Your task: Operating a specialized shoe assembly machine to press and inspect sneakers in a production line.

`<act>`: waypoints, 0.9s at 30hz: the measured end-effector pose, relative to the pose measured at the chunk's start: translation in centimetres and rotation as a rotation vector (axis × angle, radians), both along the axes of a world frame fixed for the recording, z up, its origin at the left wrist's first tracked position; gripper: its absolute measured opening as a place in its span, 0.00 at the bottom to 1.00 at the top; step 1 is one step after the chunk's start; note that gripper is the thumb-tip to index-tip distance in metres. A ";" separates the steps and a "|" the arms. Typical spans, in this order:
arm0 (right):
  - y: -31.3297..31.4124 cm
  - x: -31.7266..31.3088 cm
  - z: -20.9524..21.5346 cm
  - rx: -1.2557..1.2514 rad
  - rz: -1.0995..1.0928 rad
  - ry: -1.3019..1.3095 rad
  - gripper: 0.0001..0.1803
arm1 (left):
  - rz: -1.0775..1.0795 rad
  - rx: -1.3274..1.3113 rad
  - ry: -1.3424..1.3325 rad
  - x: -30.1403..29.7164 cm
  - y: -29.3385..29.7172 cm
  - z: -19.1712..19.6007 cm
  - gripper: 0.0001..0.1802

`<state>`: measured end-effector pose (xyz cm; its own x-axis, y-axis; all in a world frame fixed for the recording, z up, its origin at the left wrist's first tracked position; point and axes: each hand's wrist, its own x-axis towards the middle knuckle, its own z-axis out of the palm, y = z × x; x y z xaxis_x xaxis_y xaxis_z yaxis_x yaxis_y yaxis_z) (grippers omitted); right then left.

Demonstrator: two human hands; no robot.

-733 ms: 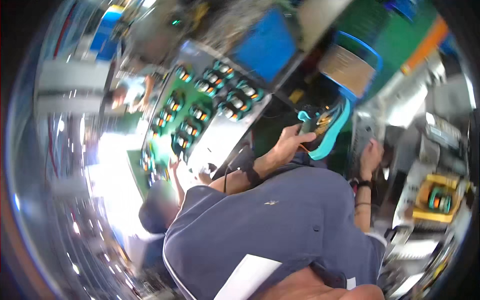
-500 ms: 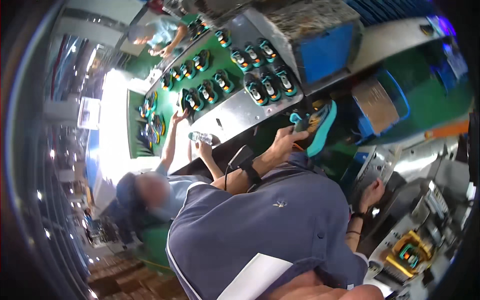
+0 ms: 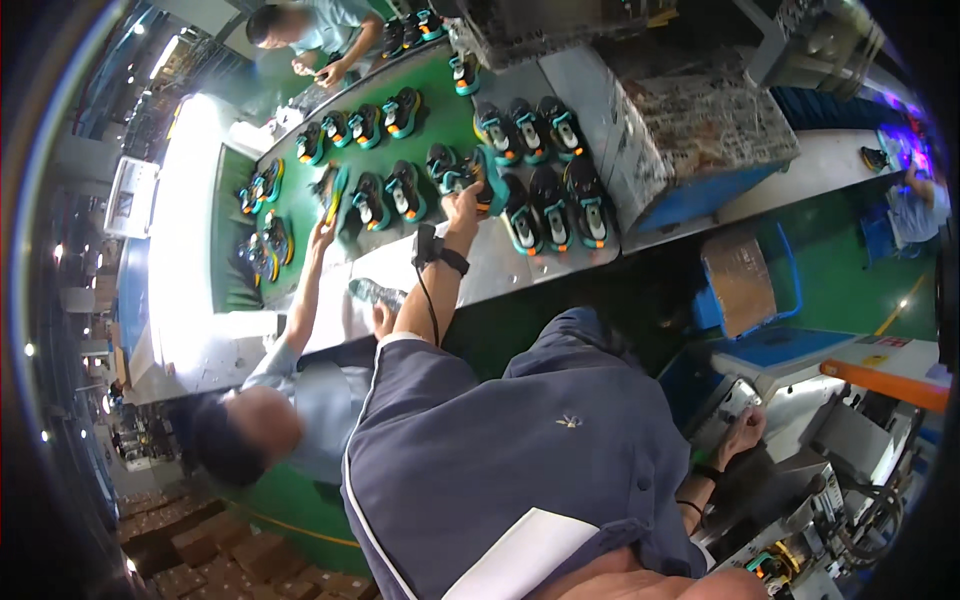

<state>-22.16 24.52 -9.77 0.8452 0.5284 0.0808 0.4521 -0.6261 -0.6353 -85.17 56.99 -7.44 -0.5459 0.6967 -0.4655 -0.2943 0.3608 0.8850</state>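
Note:
My left hand (image 3: 462, 204) reaches forward over the workbench, fingers closed on a black sneaker (image 3: 488, 182) with a teal and orange sole. That sneaker is held just left of a group of upright sneakers (image 3: 551, 207) on the metal bench top, beside another sneaker (image 3: 440, 165) behind it. A small dark device (image 3: 428, 245) with a cable is strapped to my left wrist. Low at the right, my right hand (image 3: 743, 435) rests with curled fingers against a metal panel (image 3: 722, 412) of a machine. What lies under those fingers is hidden.
More sneakers (image 3: 365, 125) stand in rows on the green bench surface. At my left a co-worker's hand (image 3: 322, 235) holds a sneaker (image 3: 336, 195); a clear bottle (image 3: 375, 293) lies near their other hand. A plastic-wrapped box (image 3: 690, 125) stands behind the bench, with a blue-framed cart (image 3: 745, 285) at right.
My left hand has carried the sneaker from near my lap forward and left to the bench. The co-worker has lifted a sneaker. My right hand stays at the machine as the view shifts.

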 end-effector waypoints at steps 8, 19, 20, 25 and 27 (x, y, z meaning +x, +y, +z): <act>21.3 -6.9 14.8 0.377 0.301 -0.054 0.09 | -0.130 0.025 0.698 -14.7 6.9 -15.8 0.29; 51.5 -22.6 39.2 0.417 0.777 -0.590 0.08 | -0.132 -0.311 0.769 -6.9 11.1 -14.0 0.41; 54.9 -24.1 40.4 0.394 0.816 -0.616 0.09 | -0.097 -0.263 0.719 -6.9 10.6 -12.9 0.40; 64.3 -28.3 43.8 0.340 0.912 -0.665 0.11 | -0.022 -0.264 0.716 -6.6 10.3 -12.6 0.38; 64.0 -28.1 43.0 0.355 0.838 -0.722 0.10 | -0.010 -0.231 0.694 -6.4 10.7 -12.0 0.38</act>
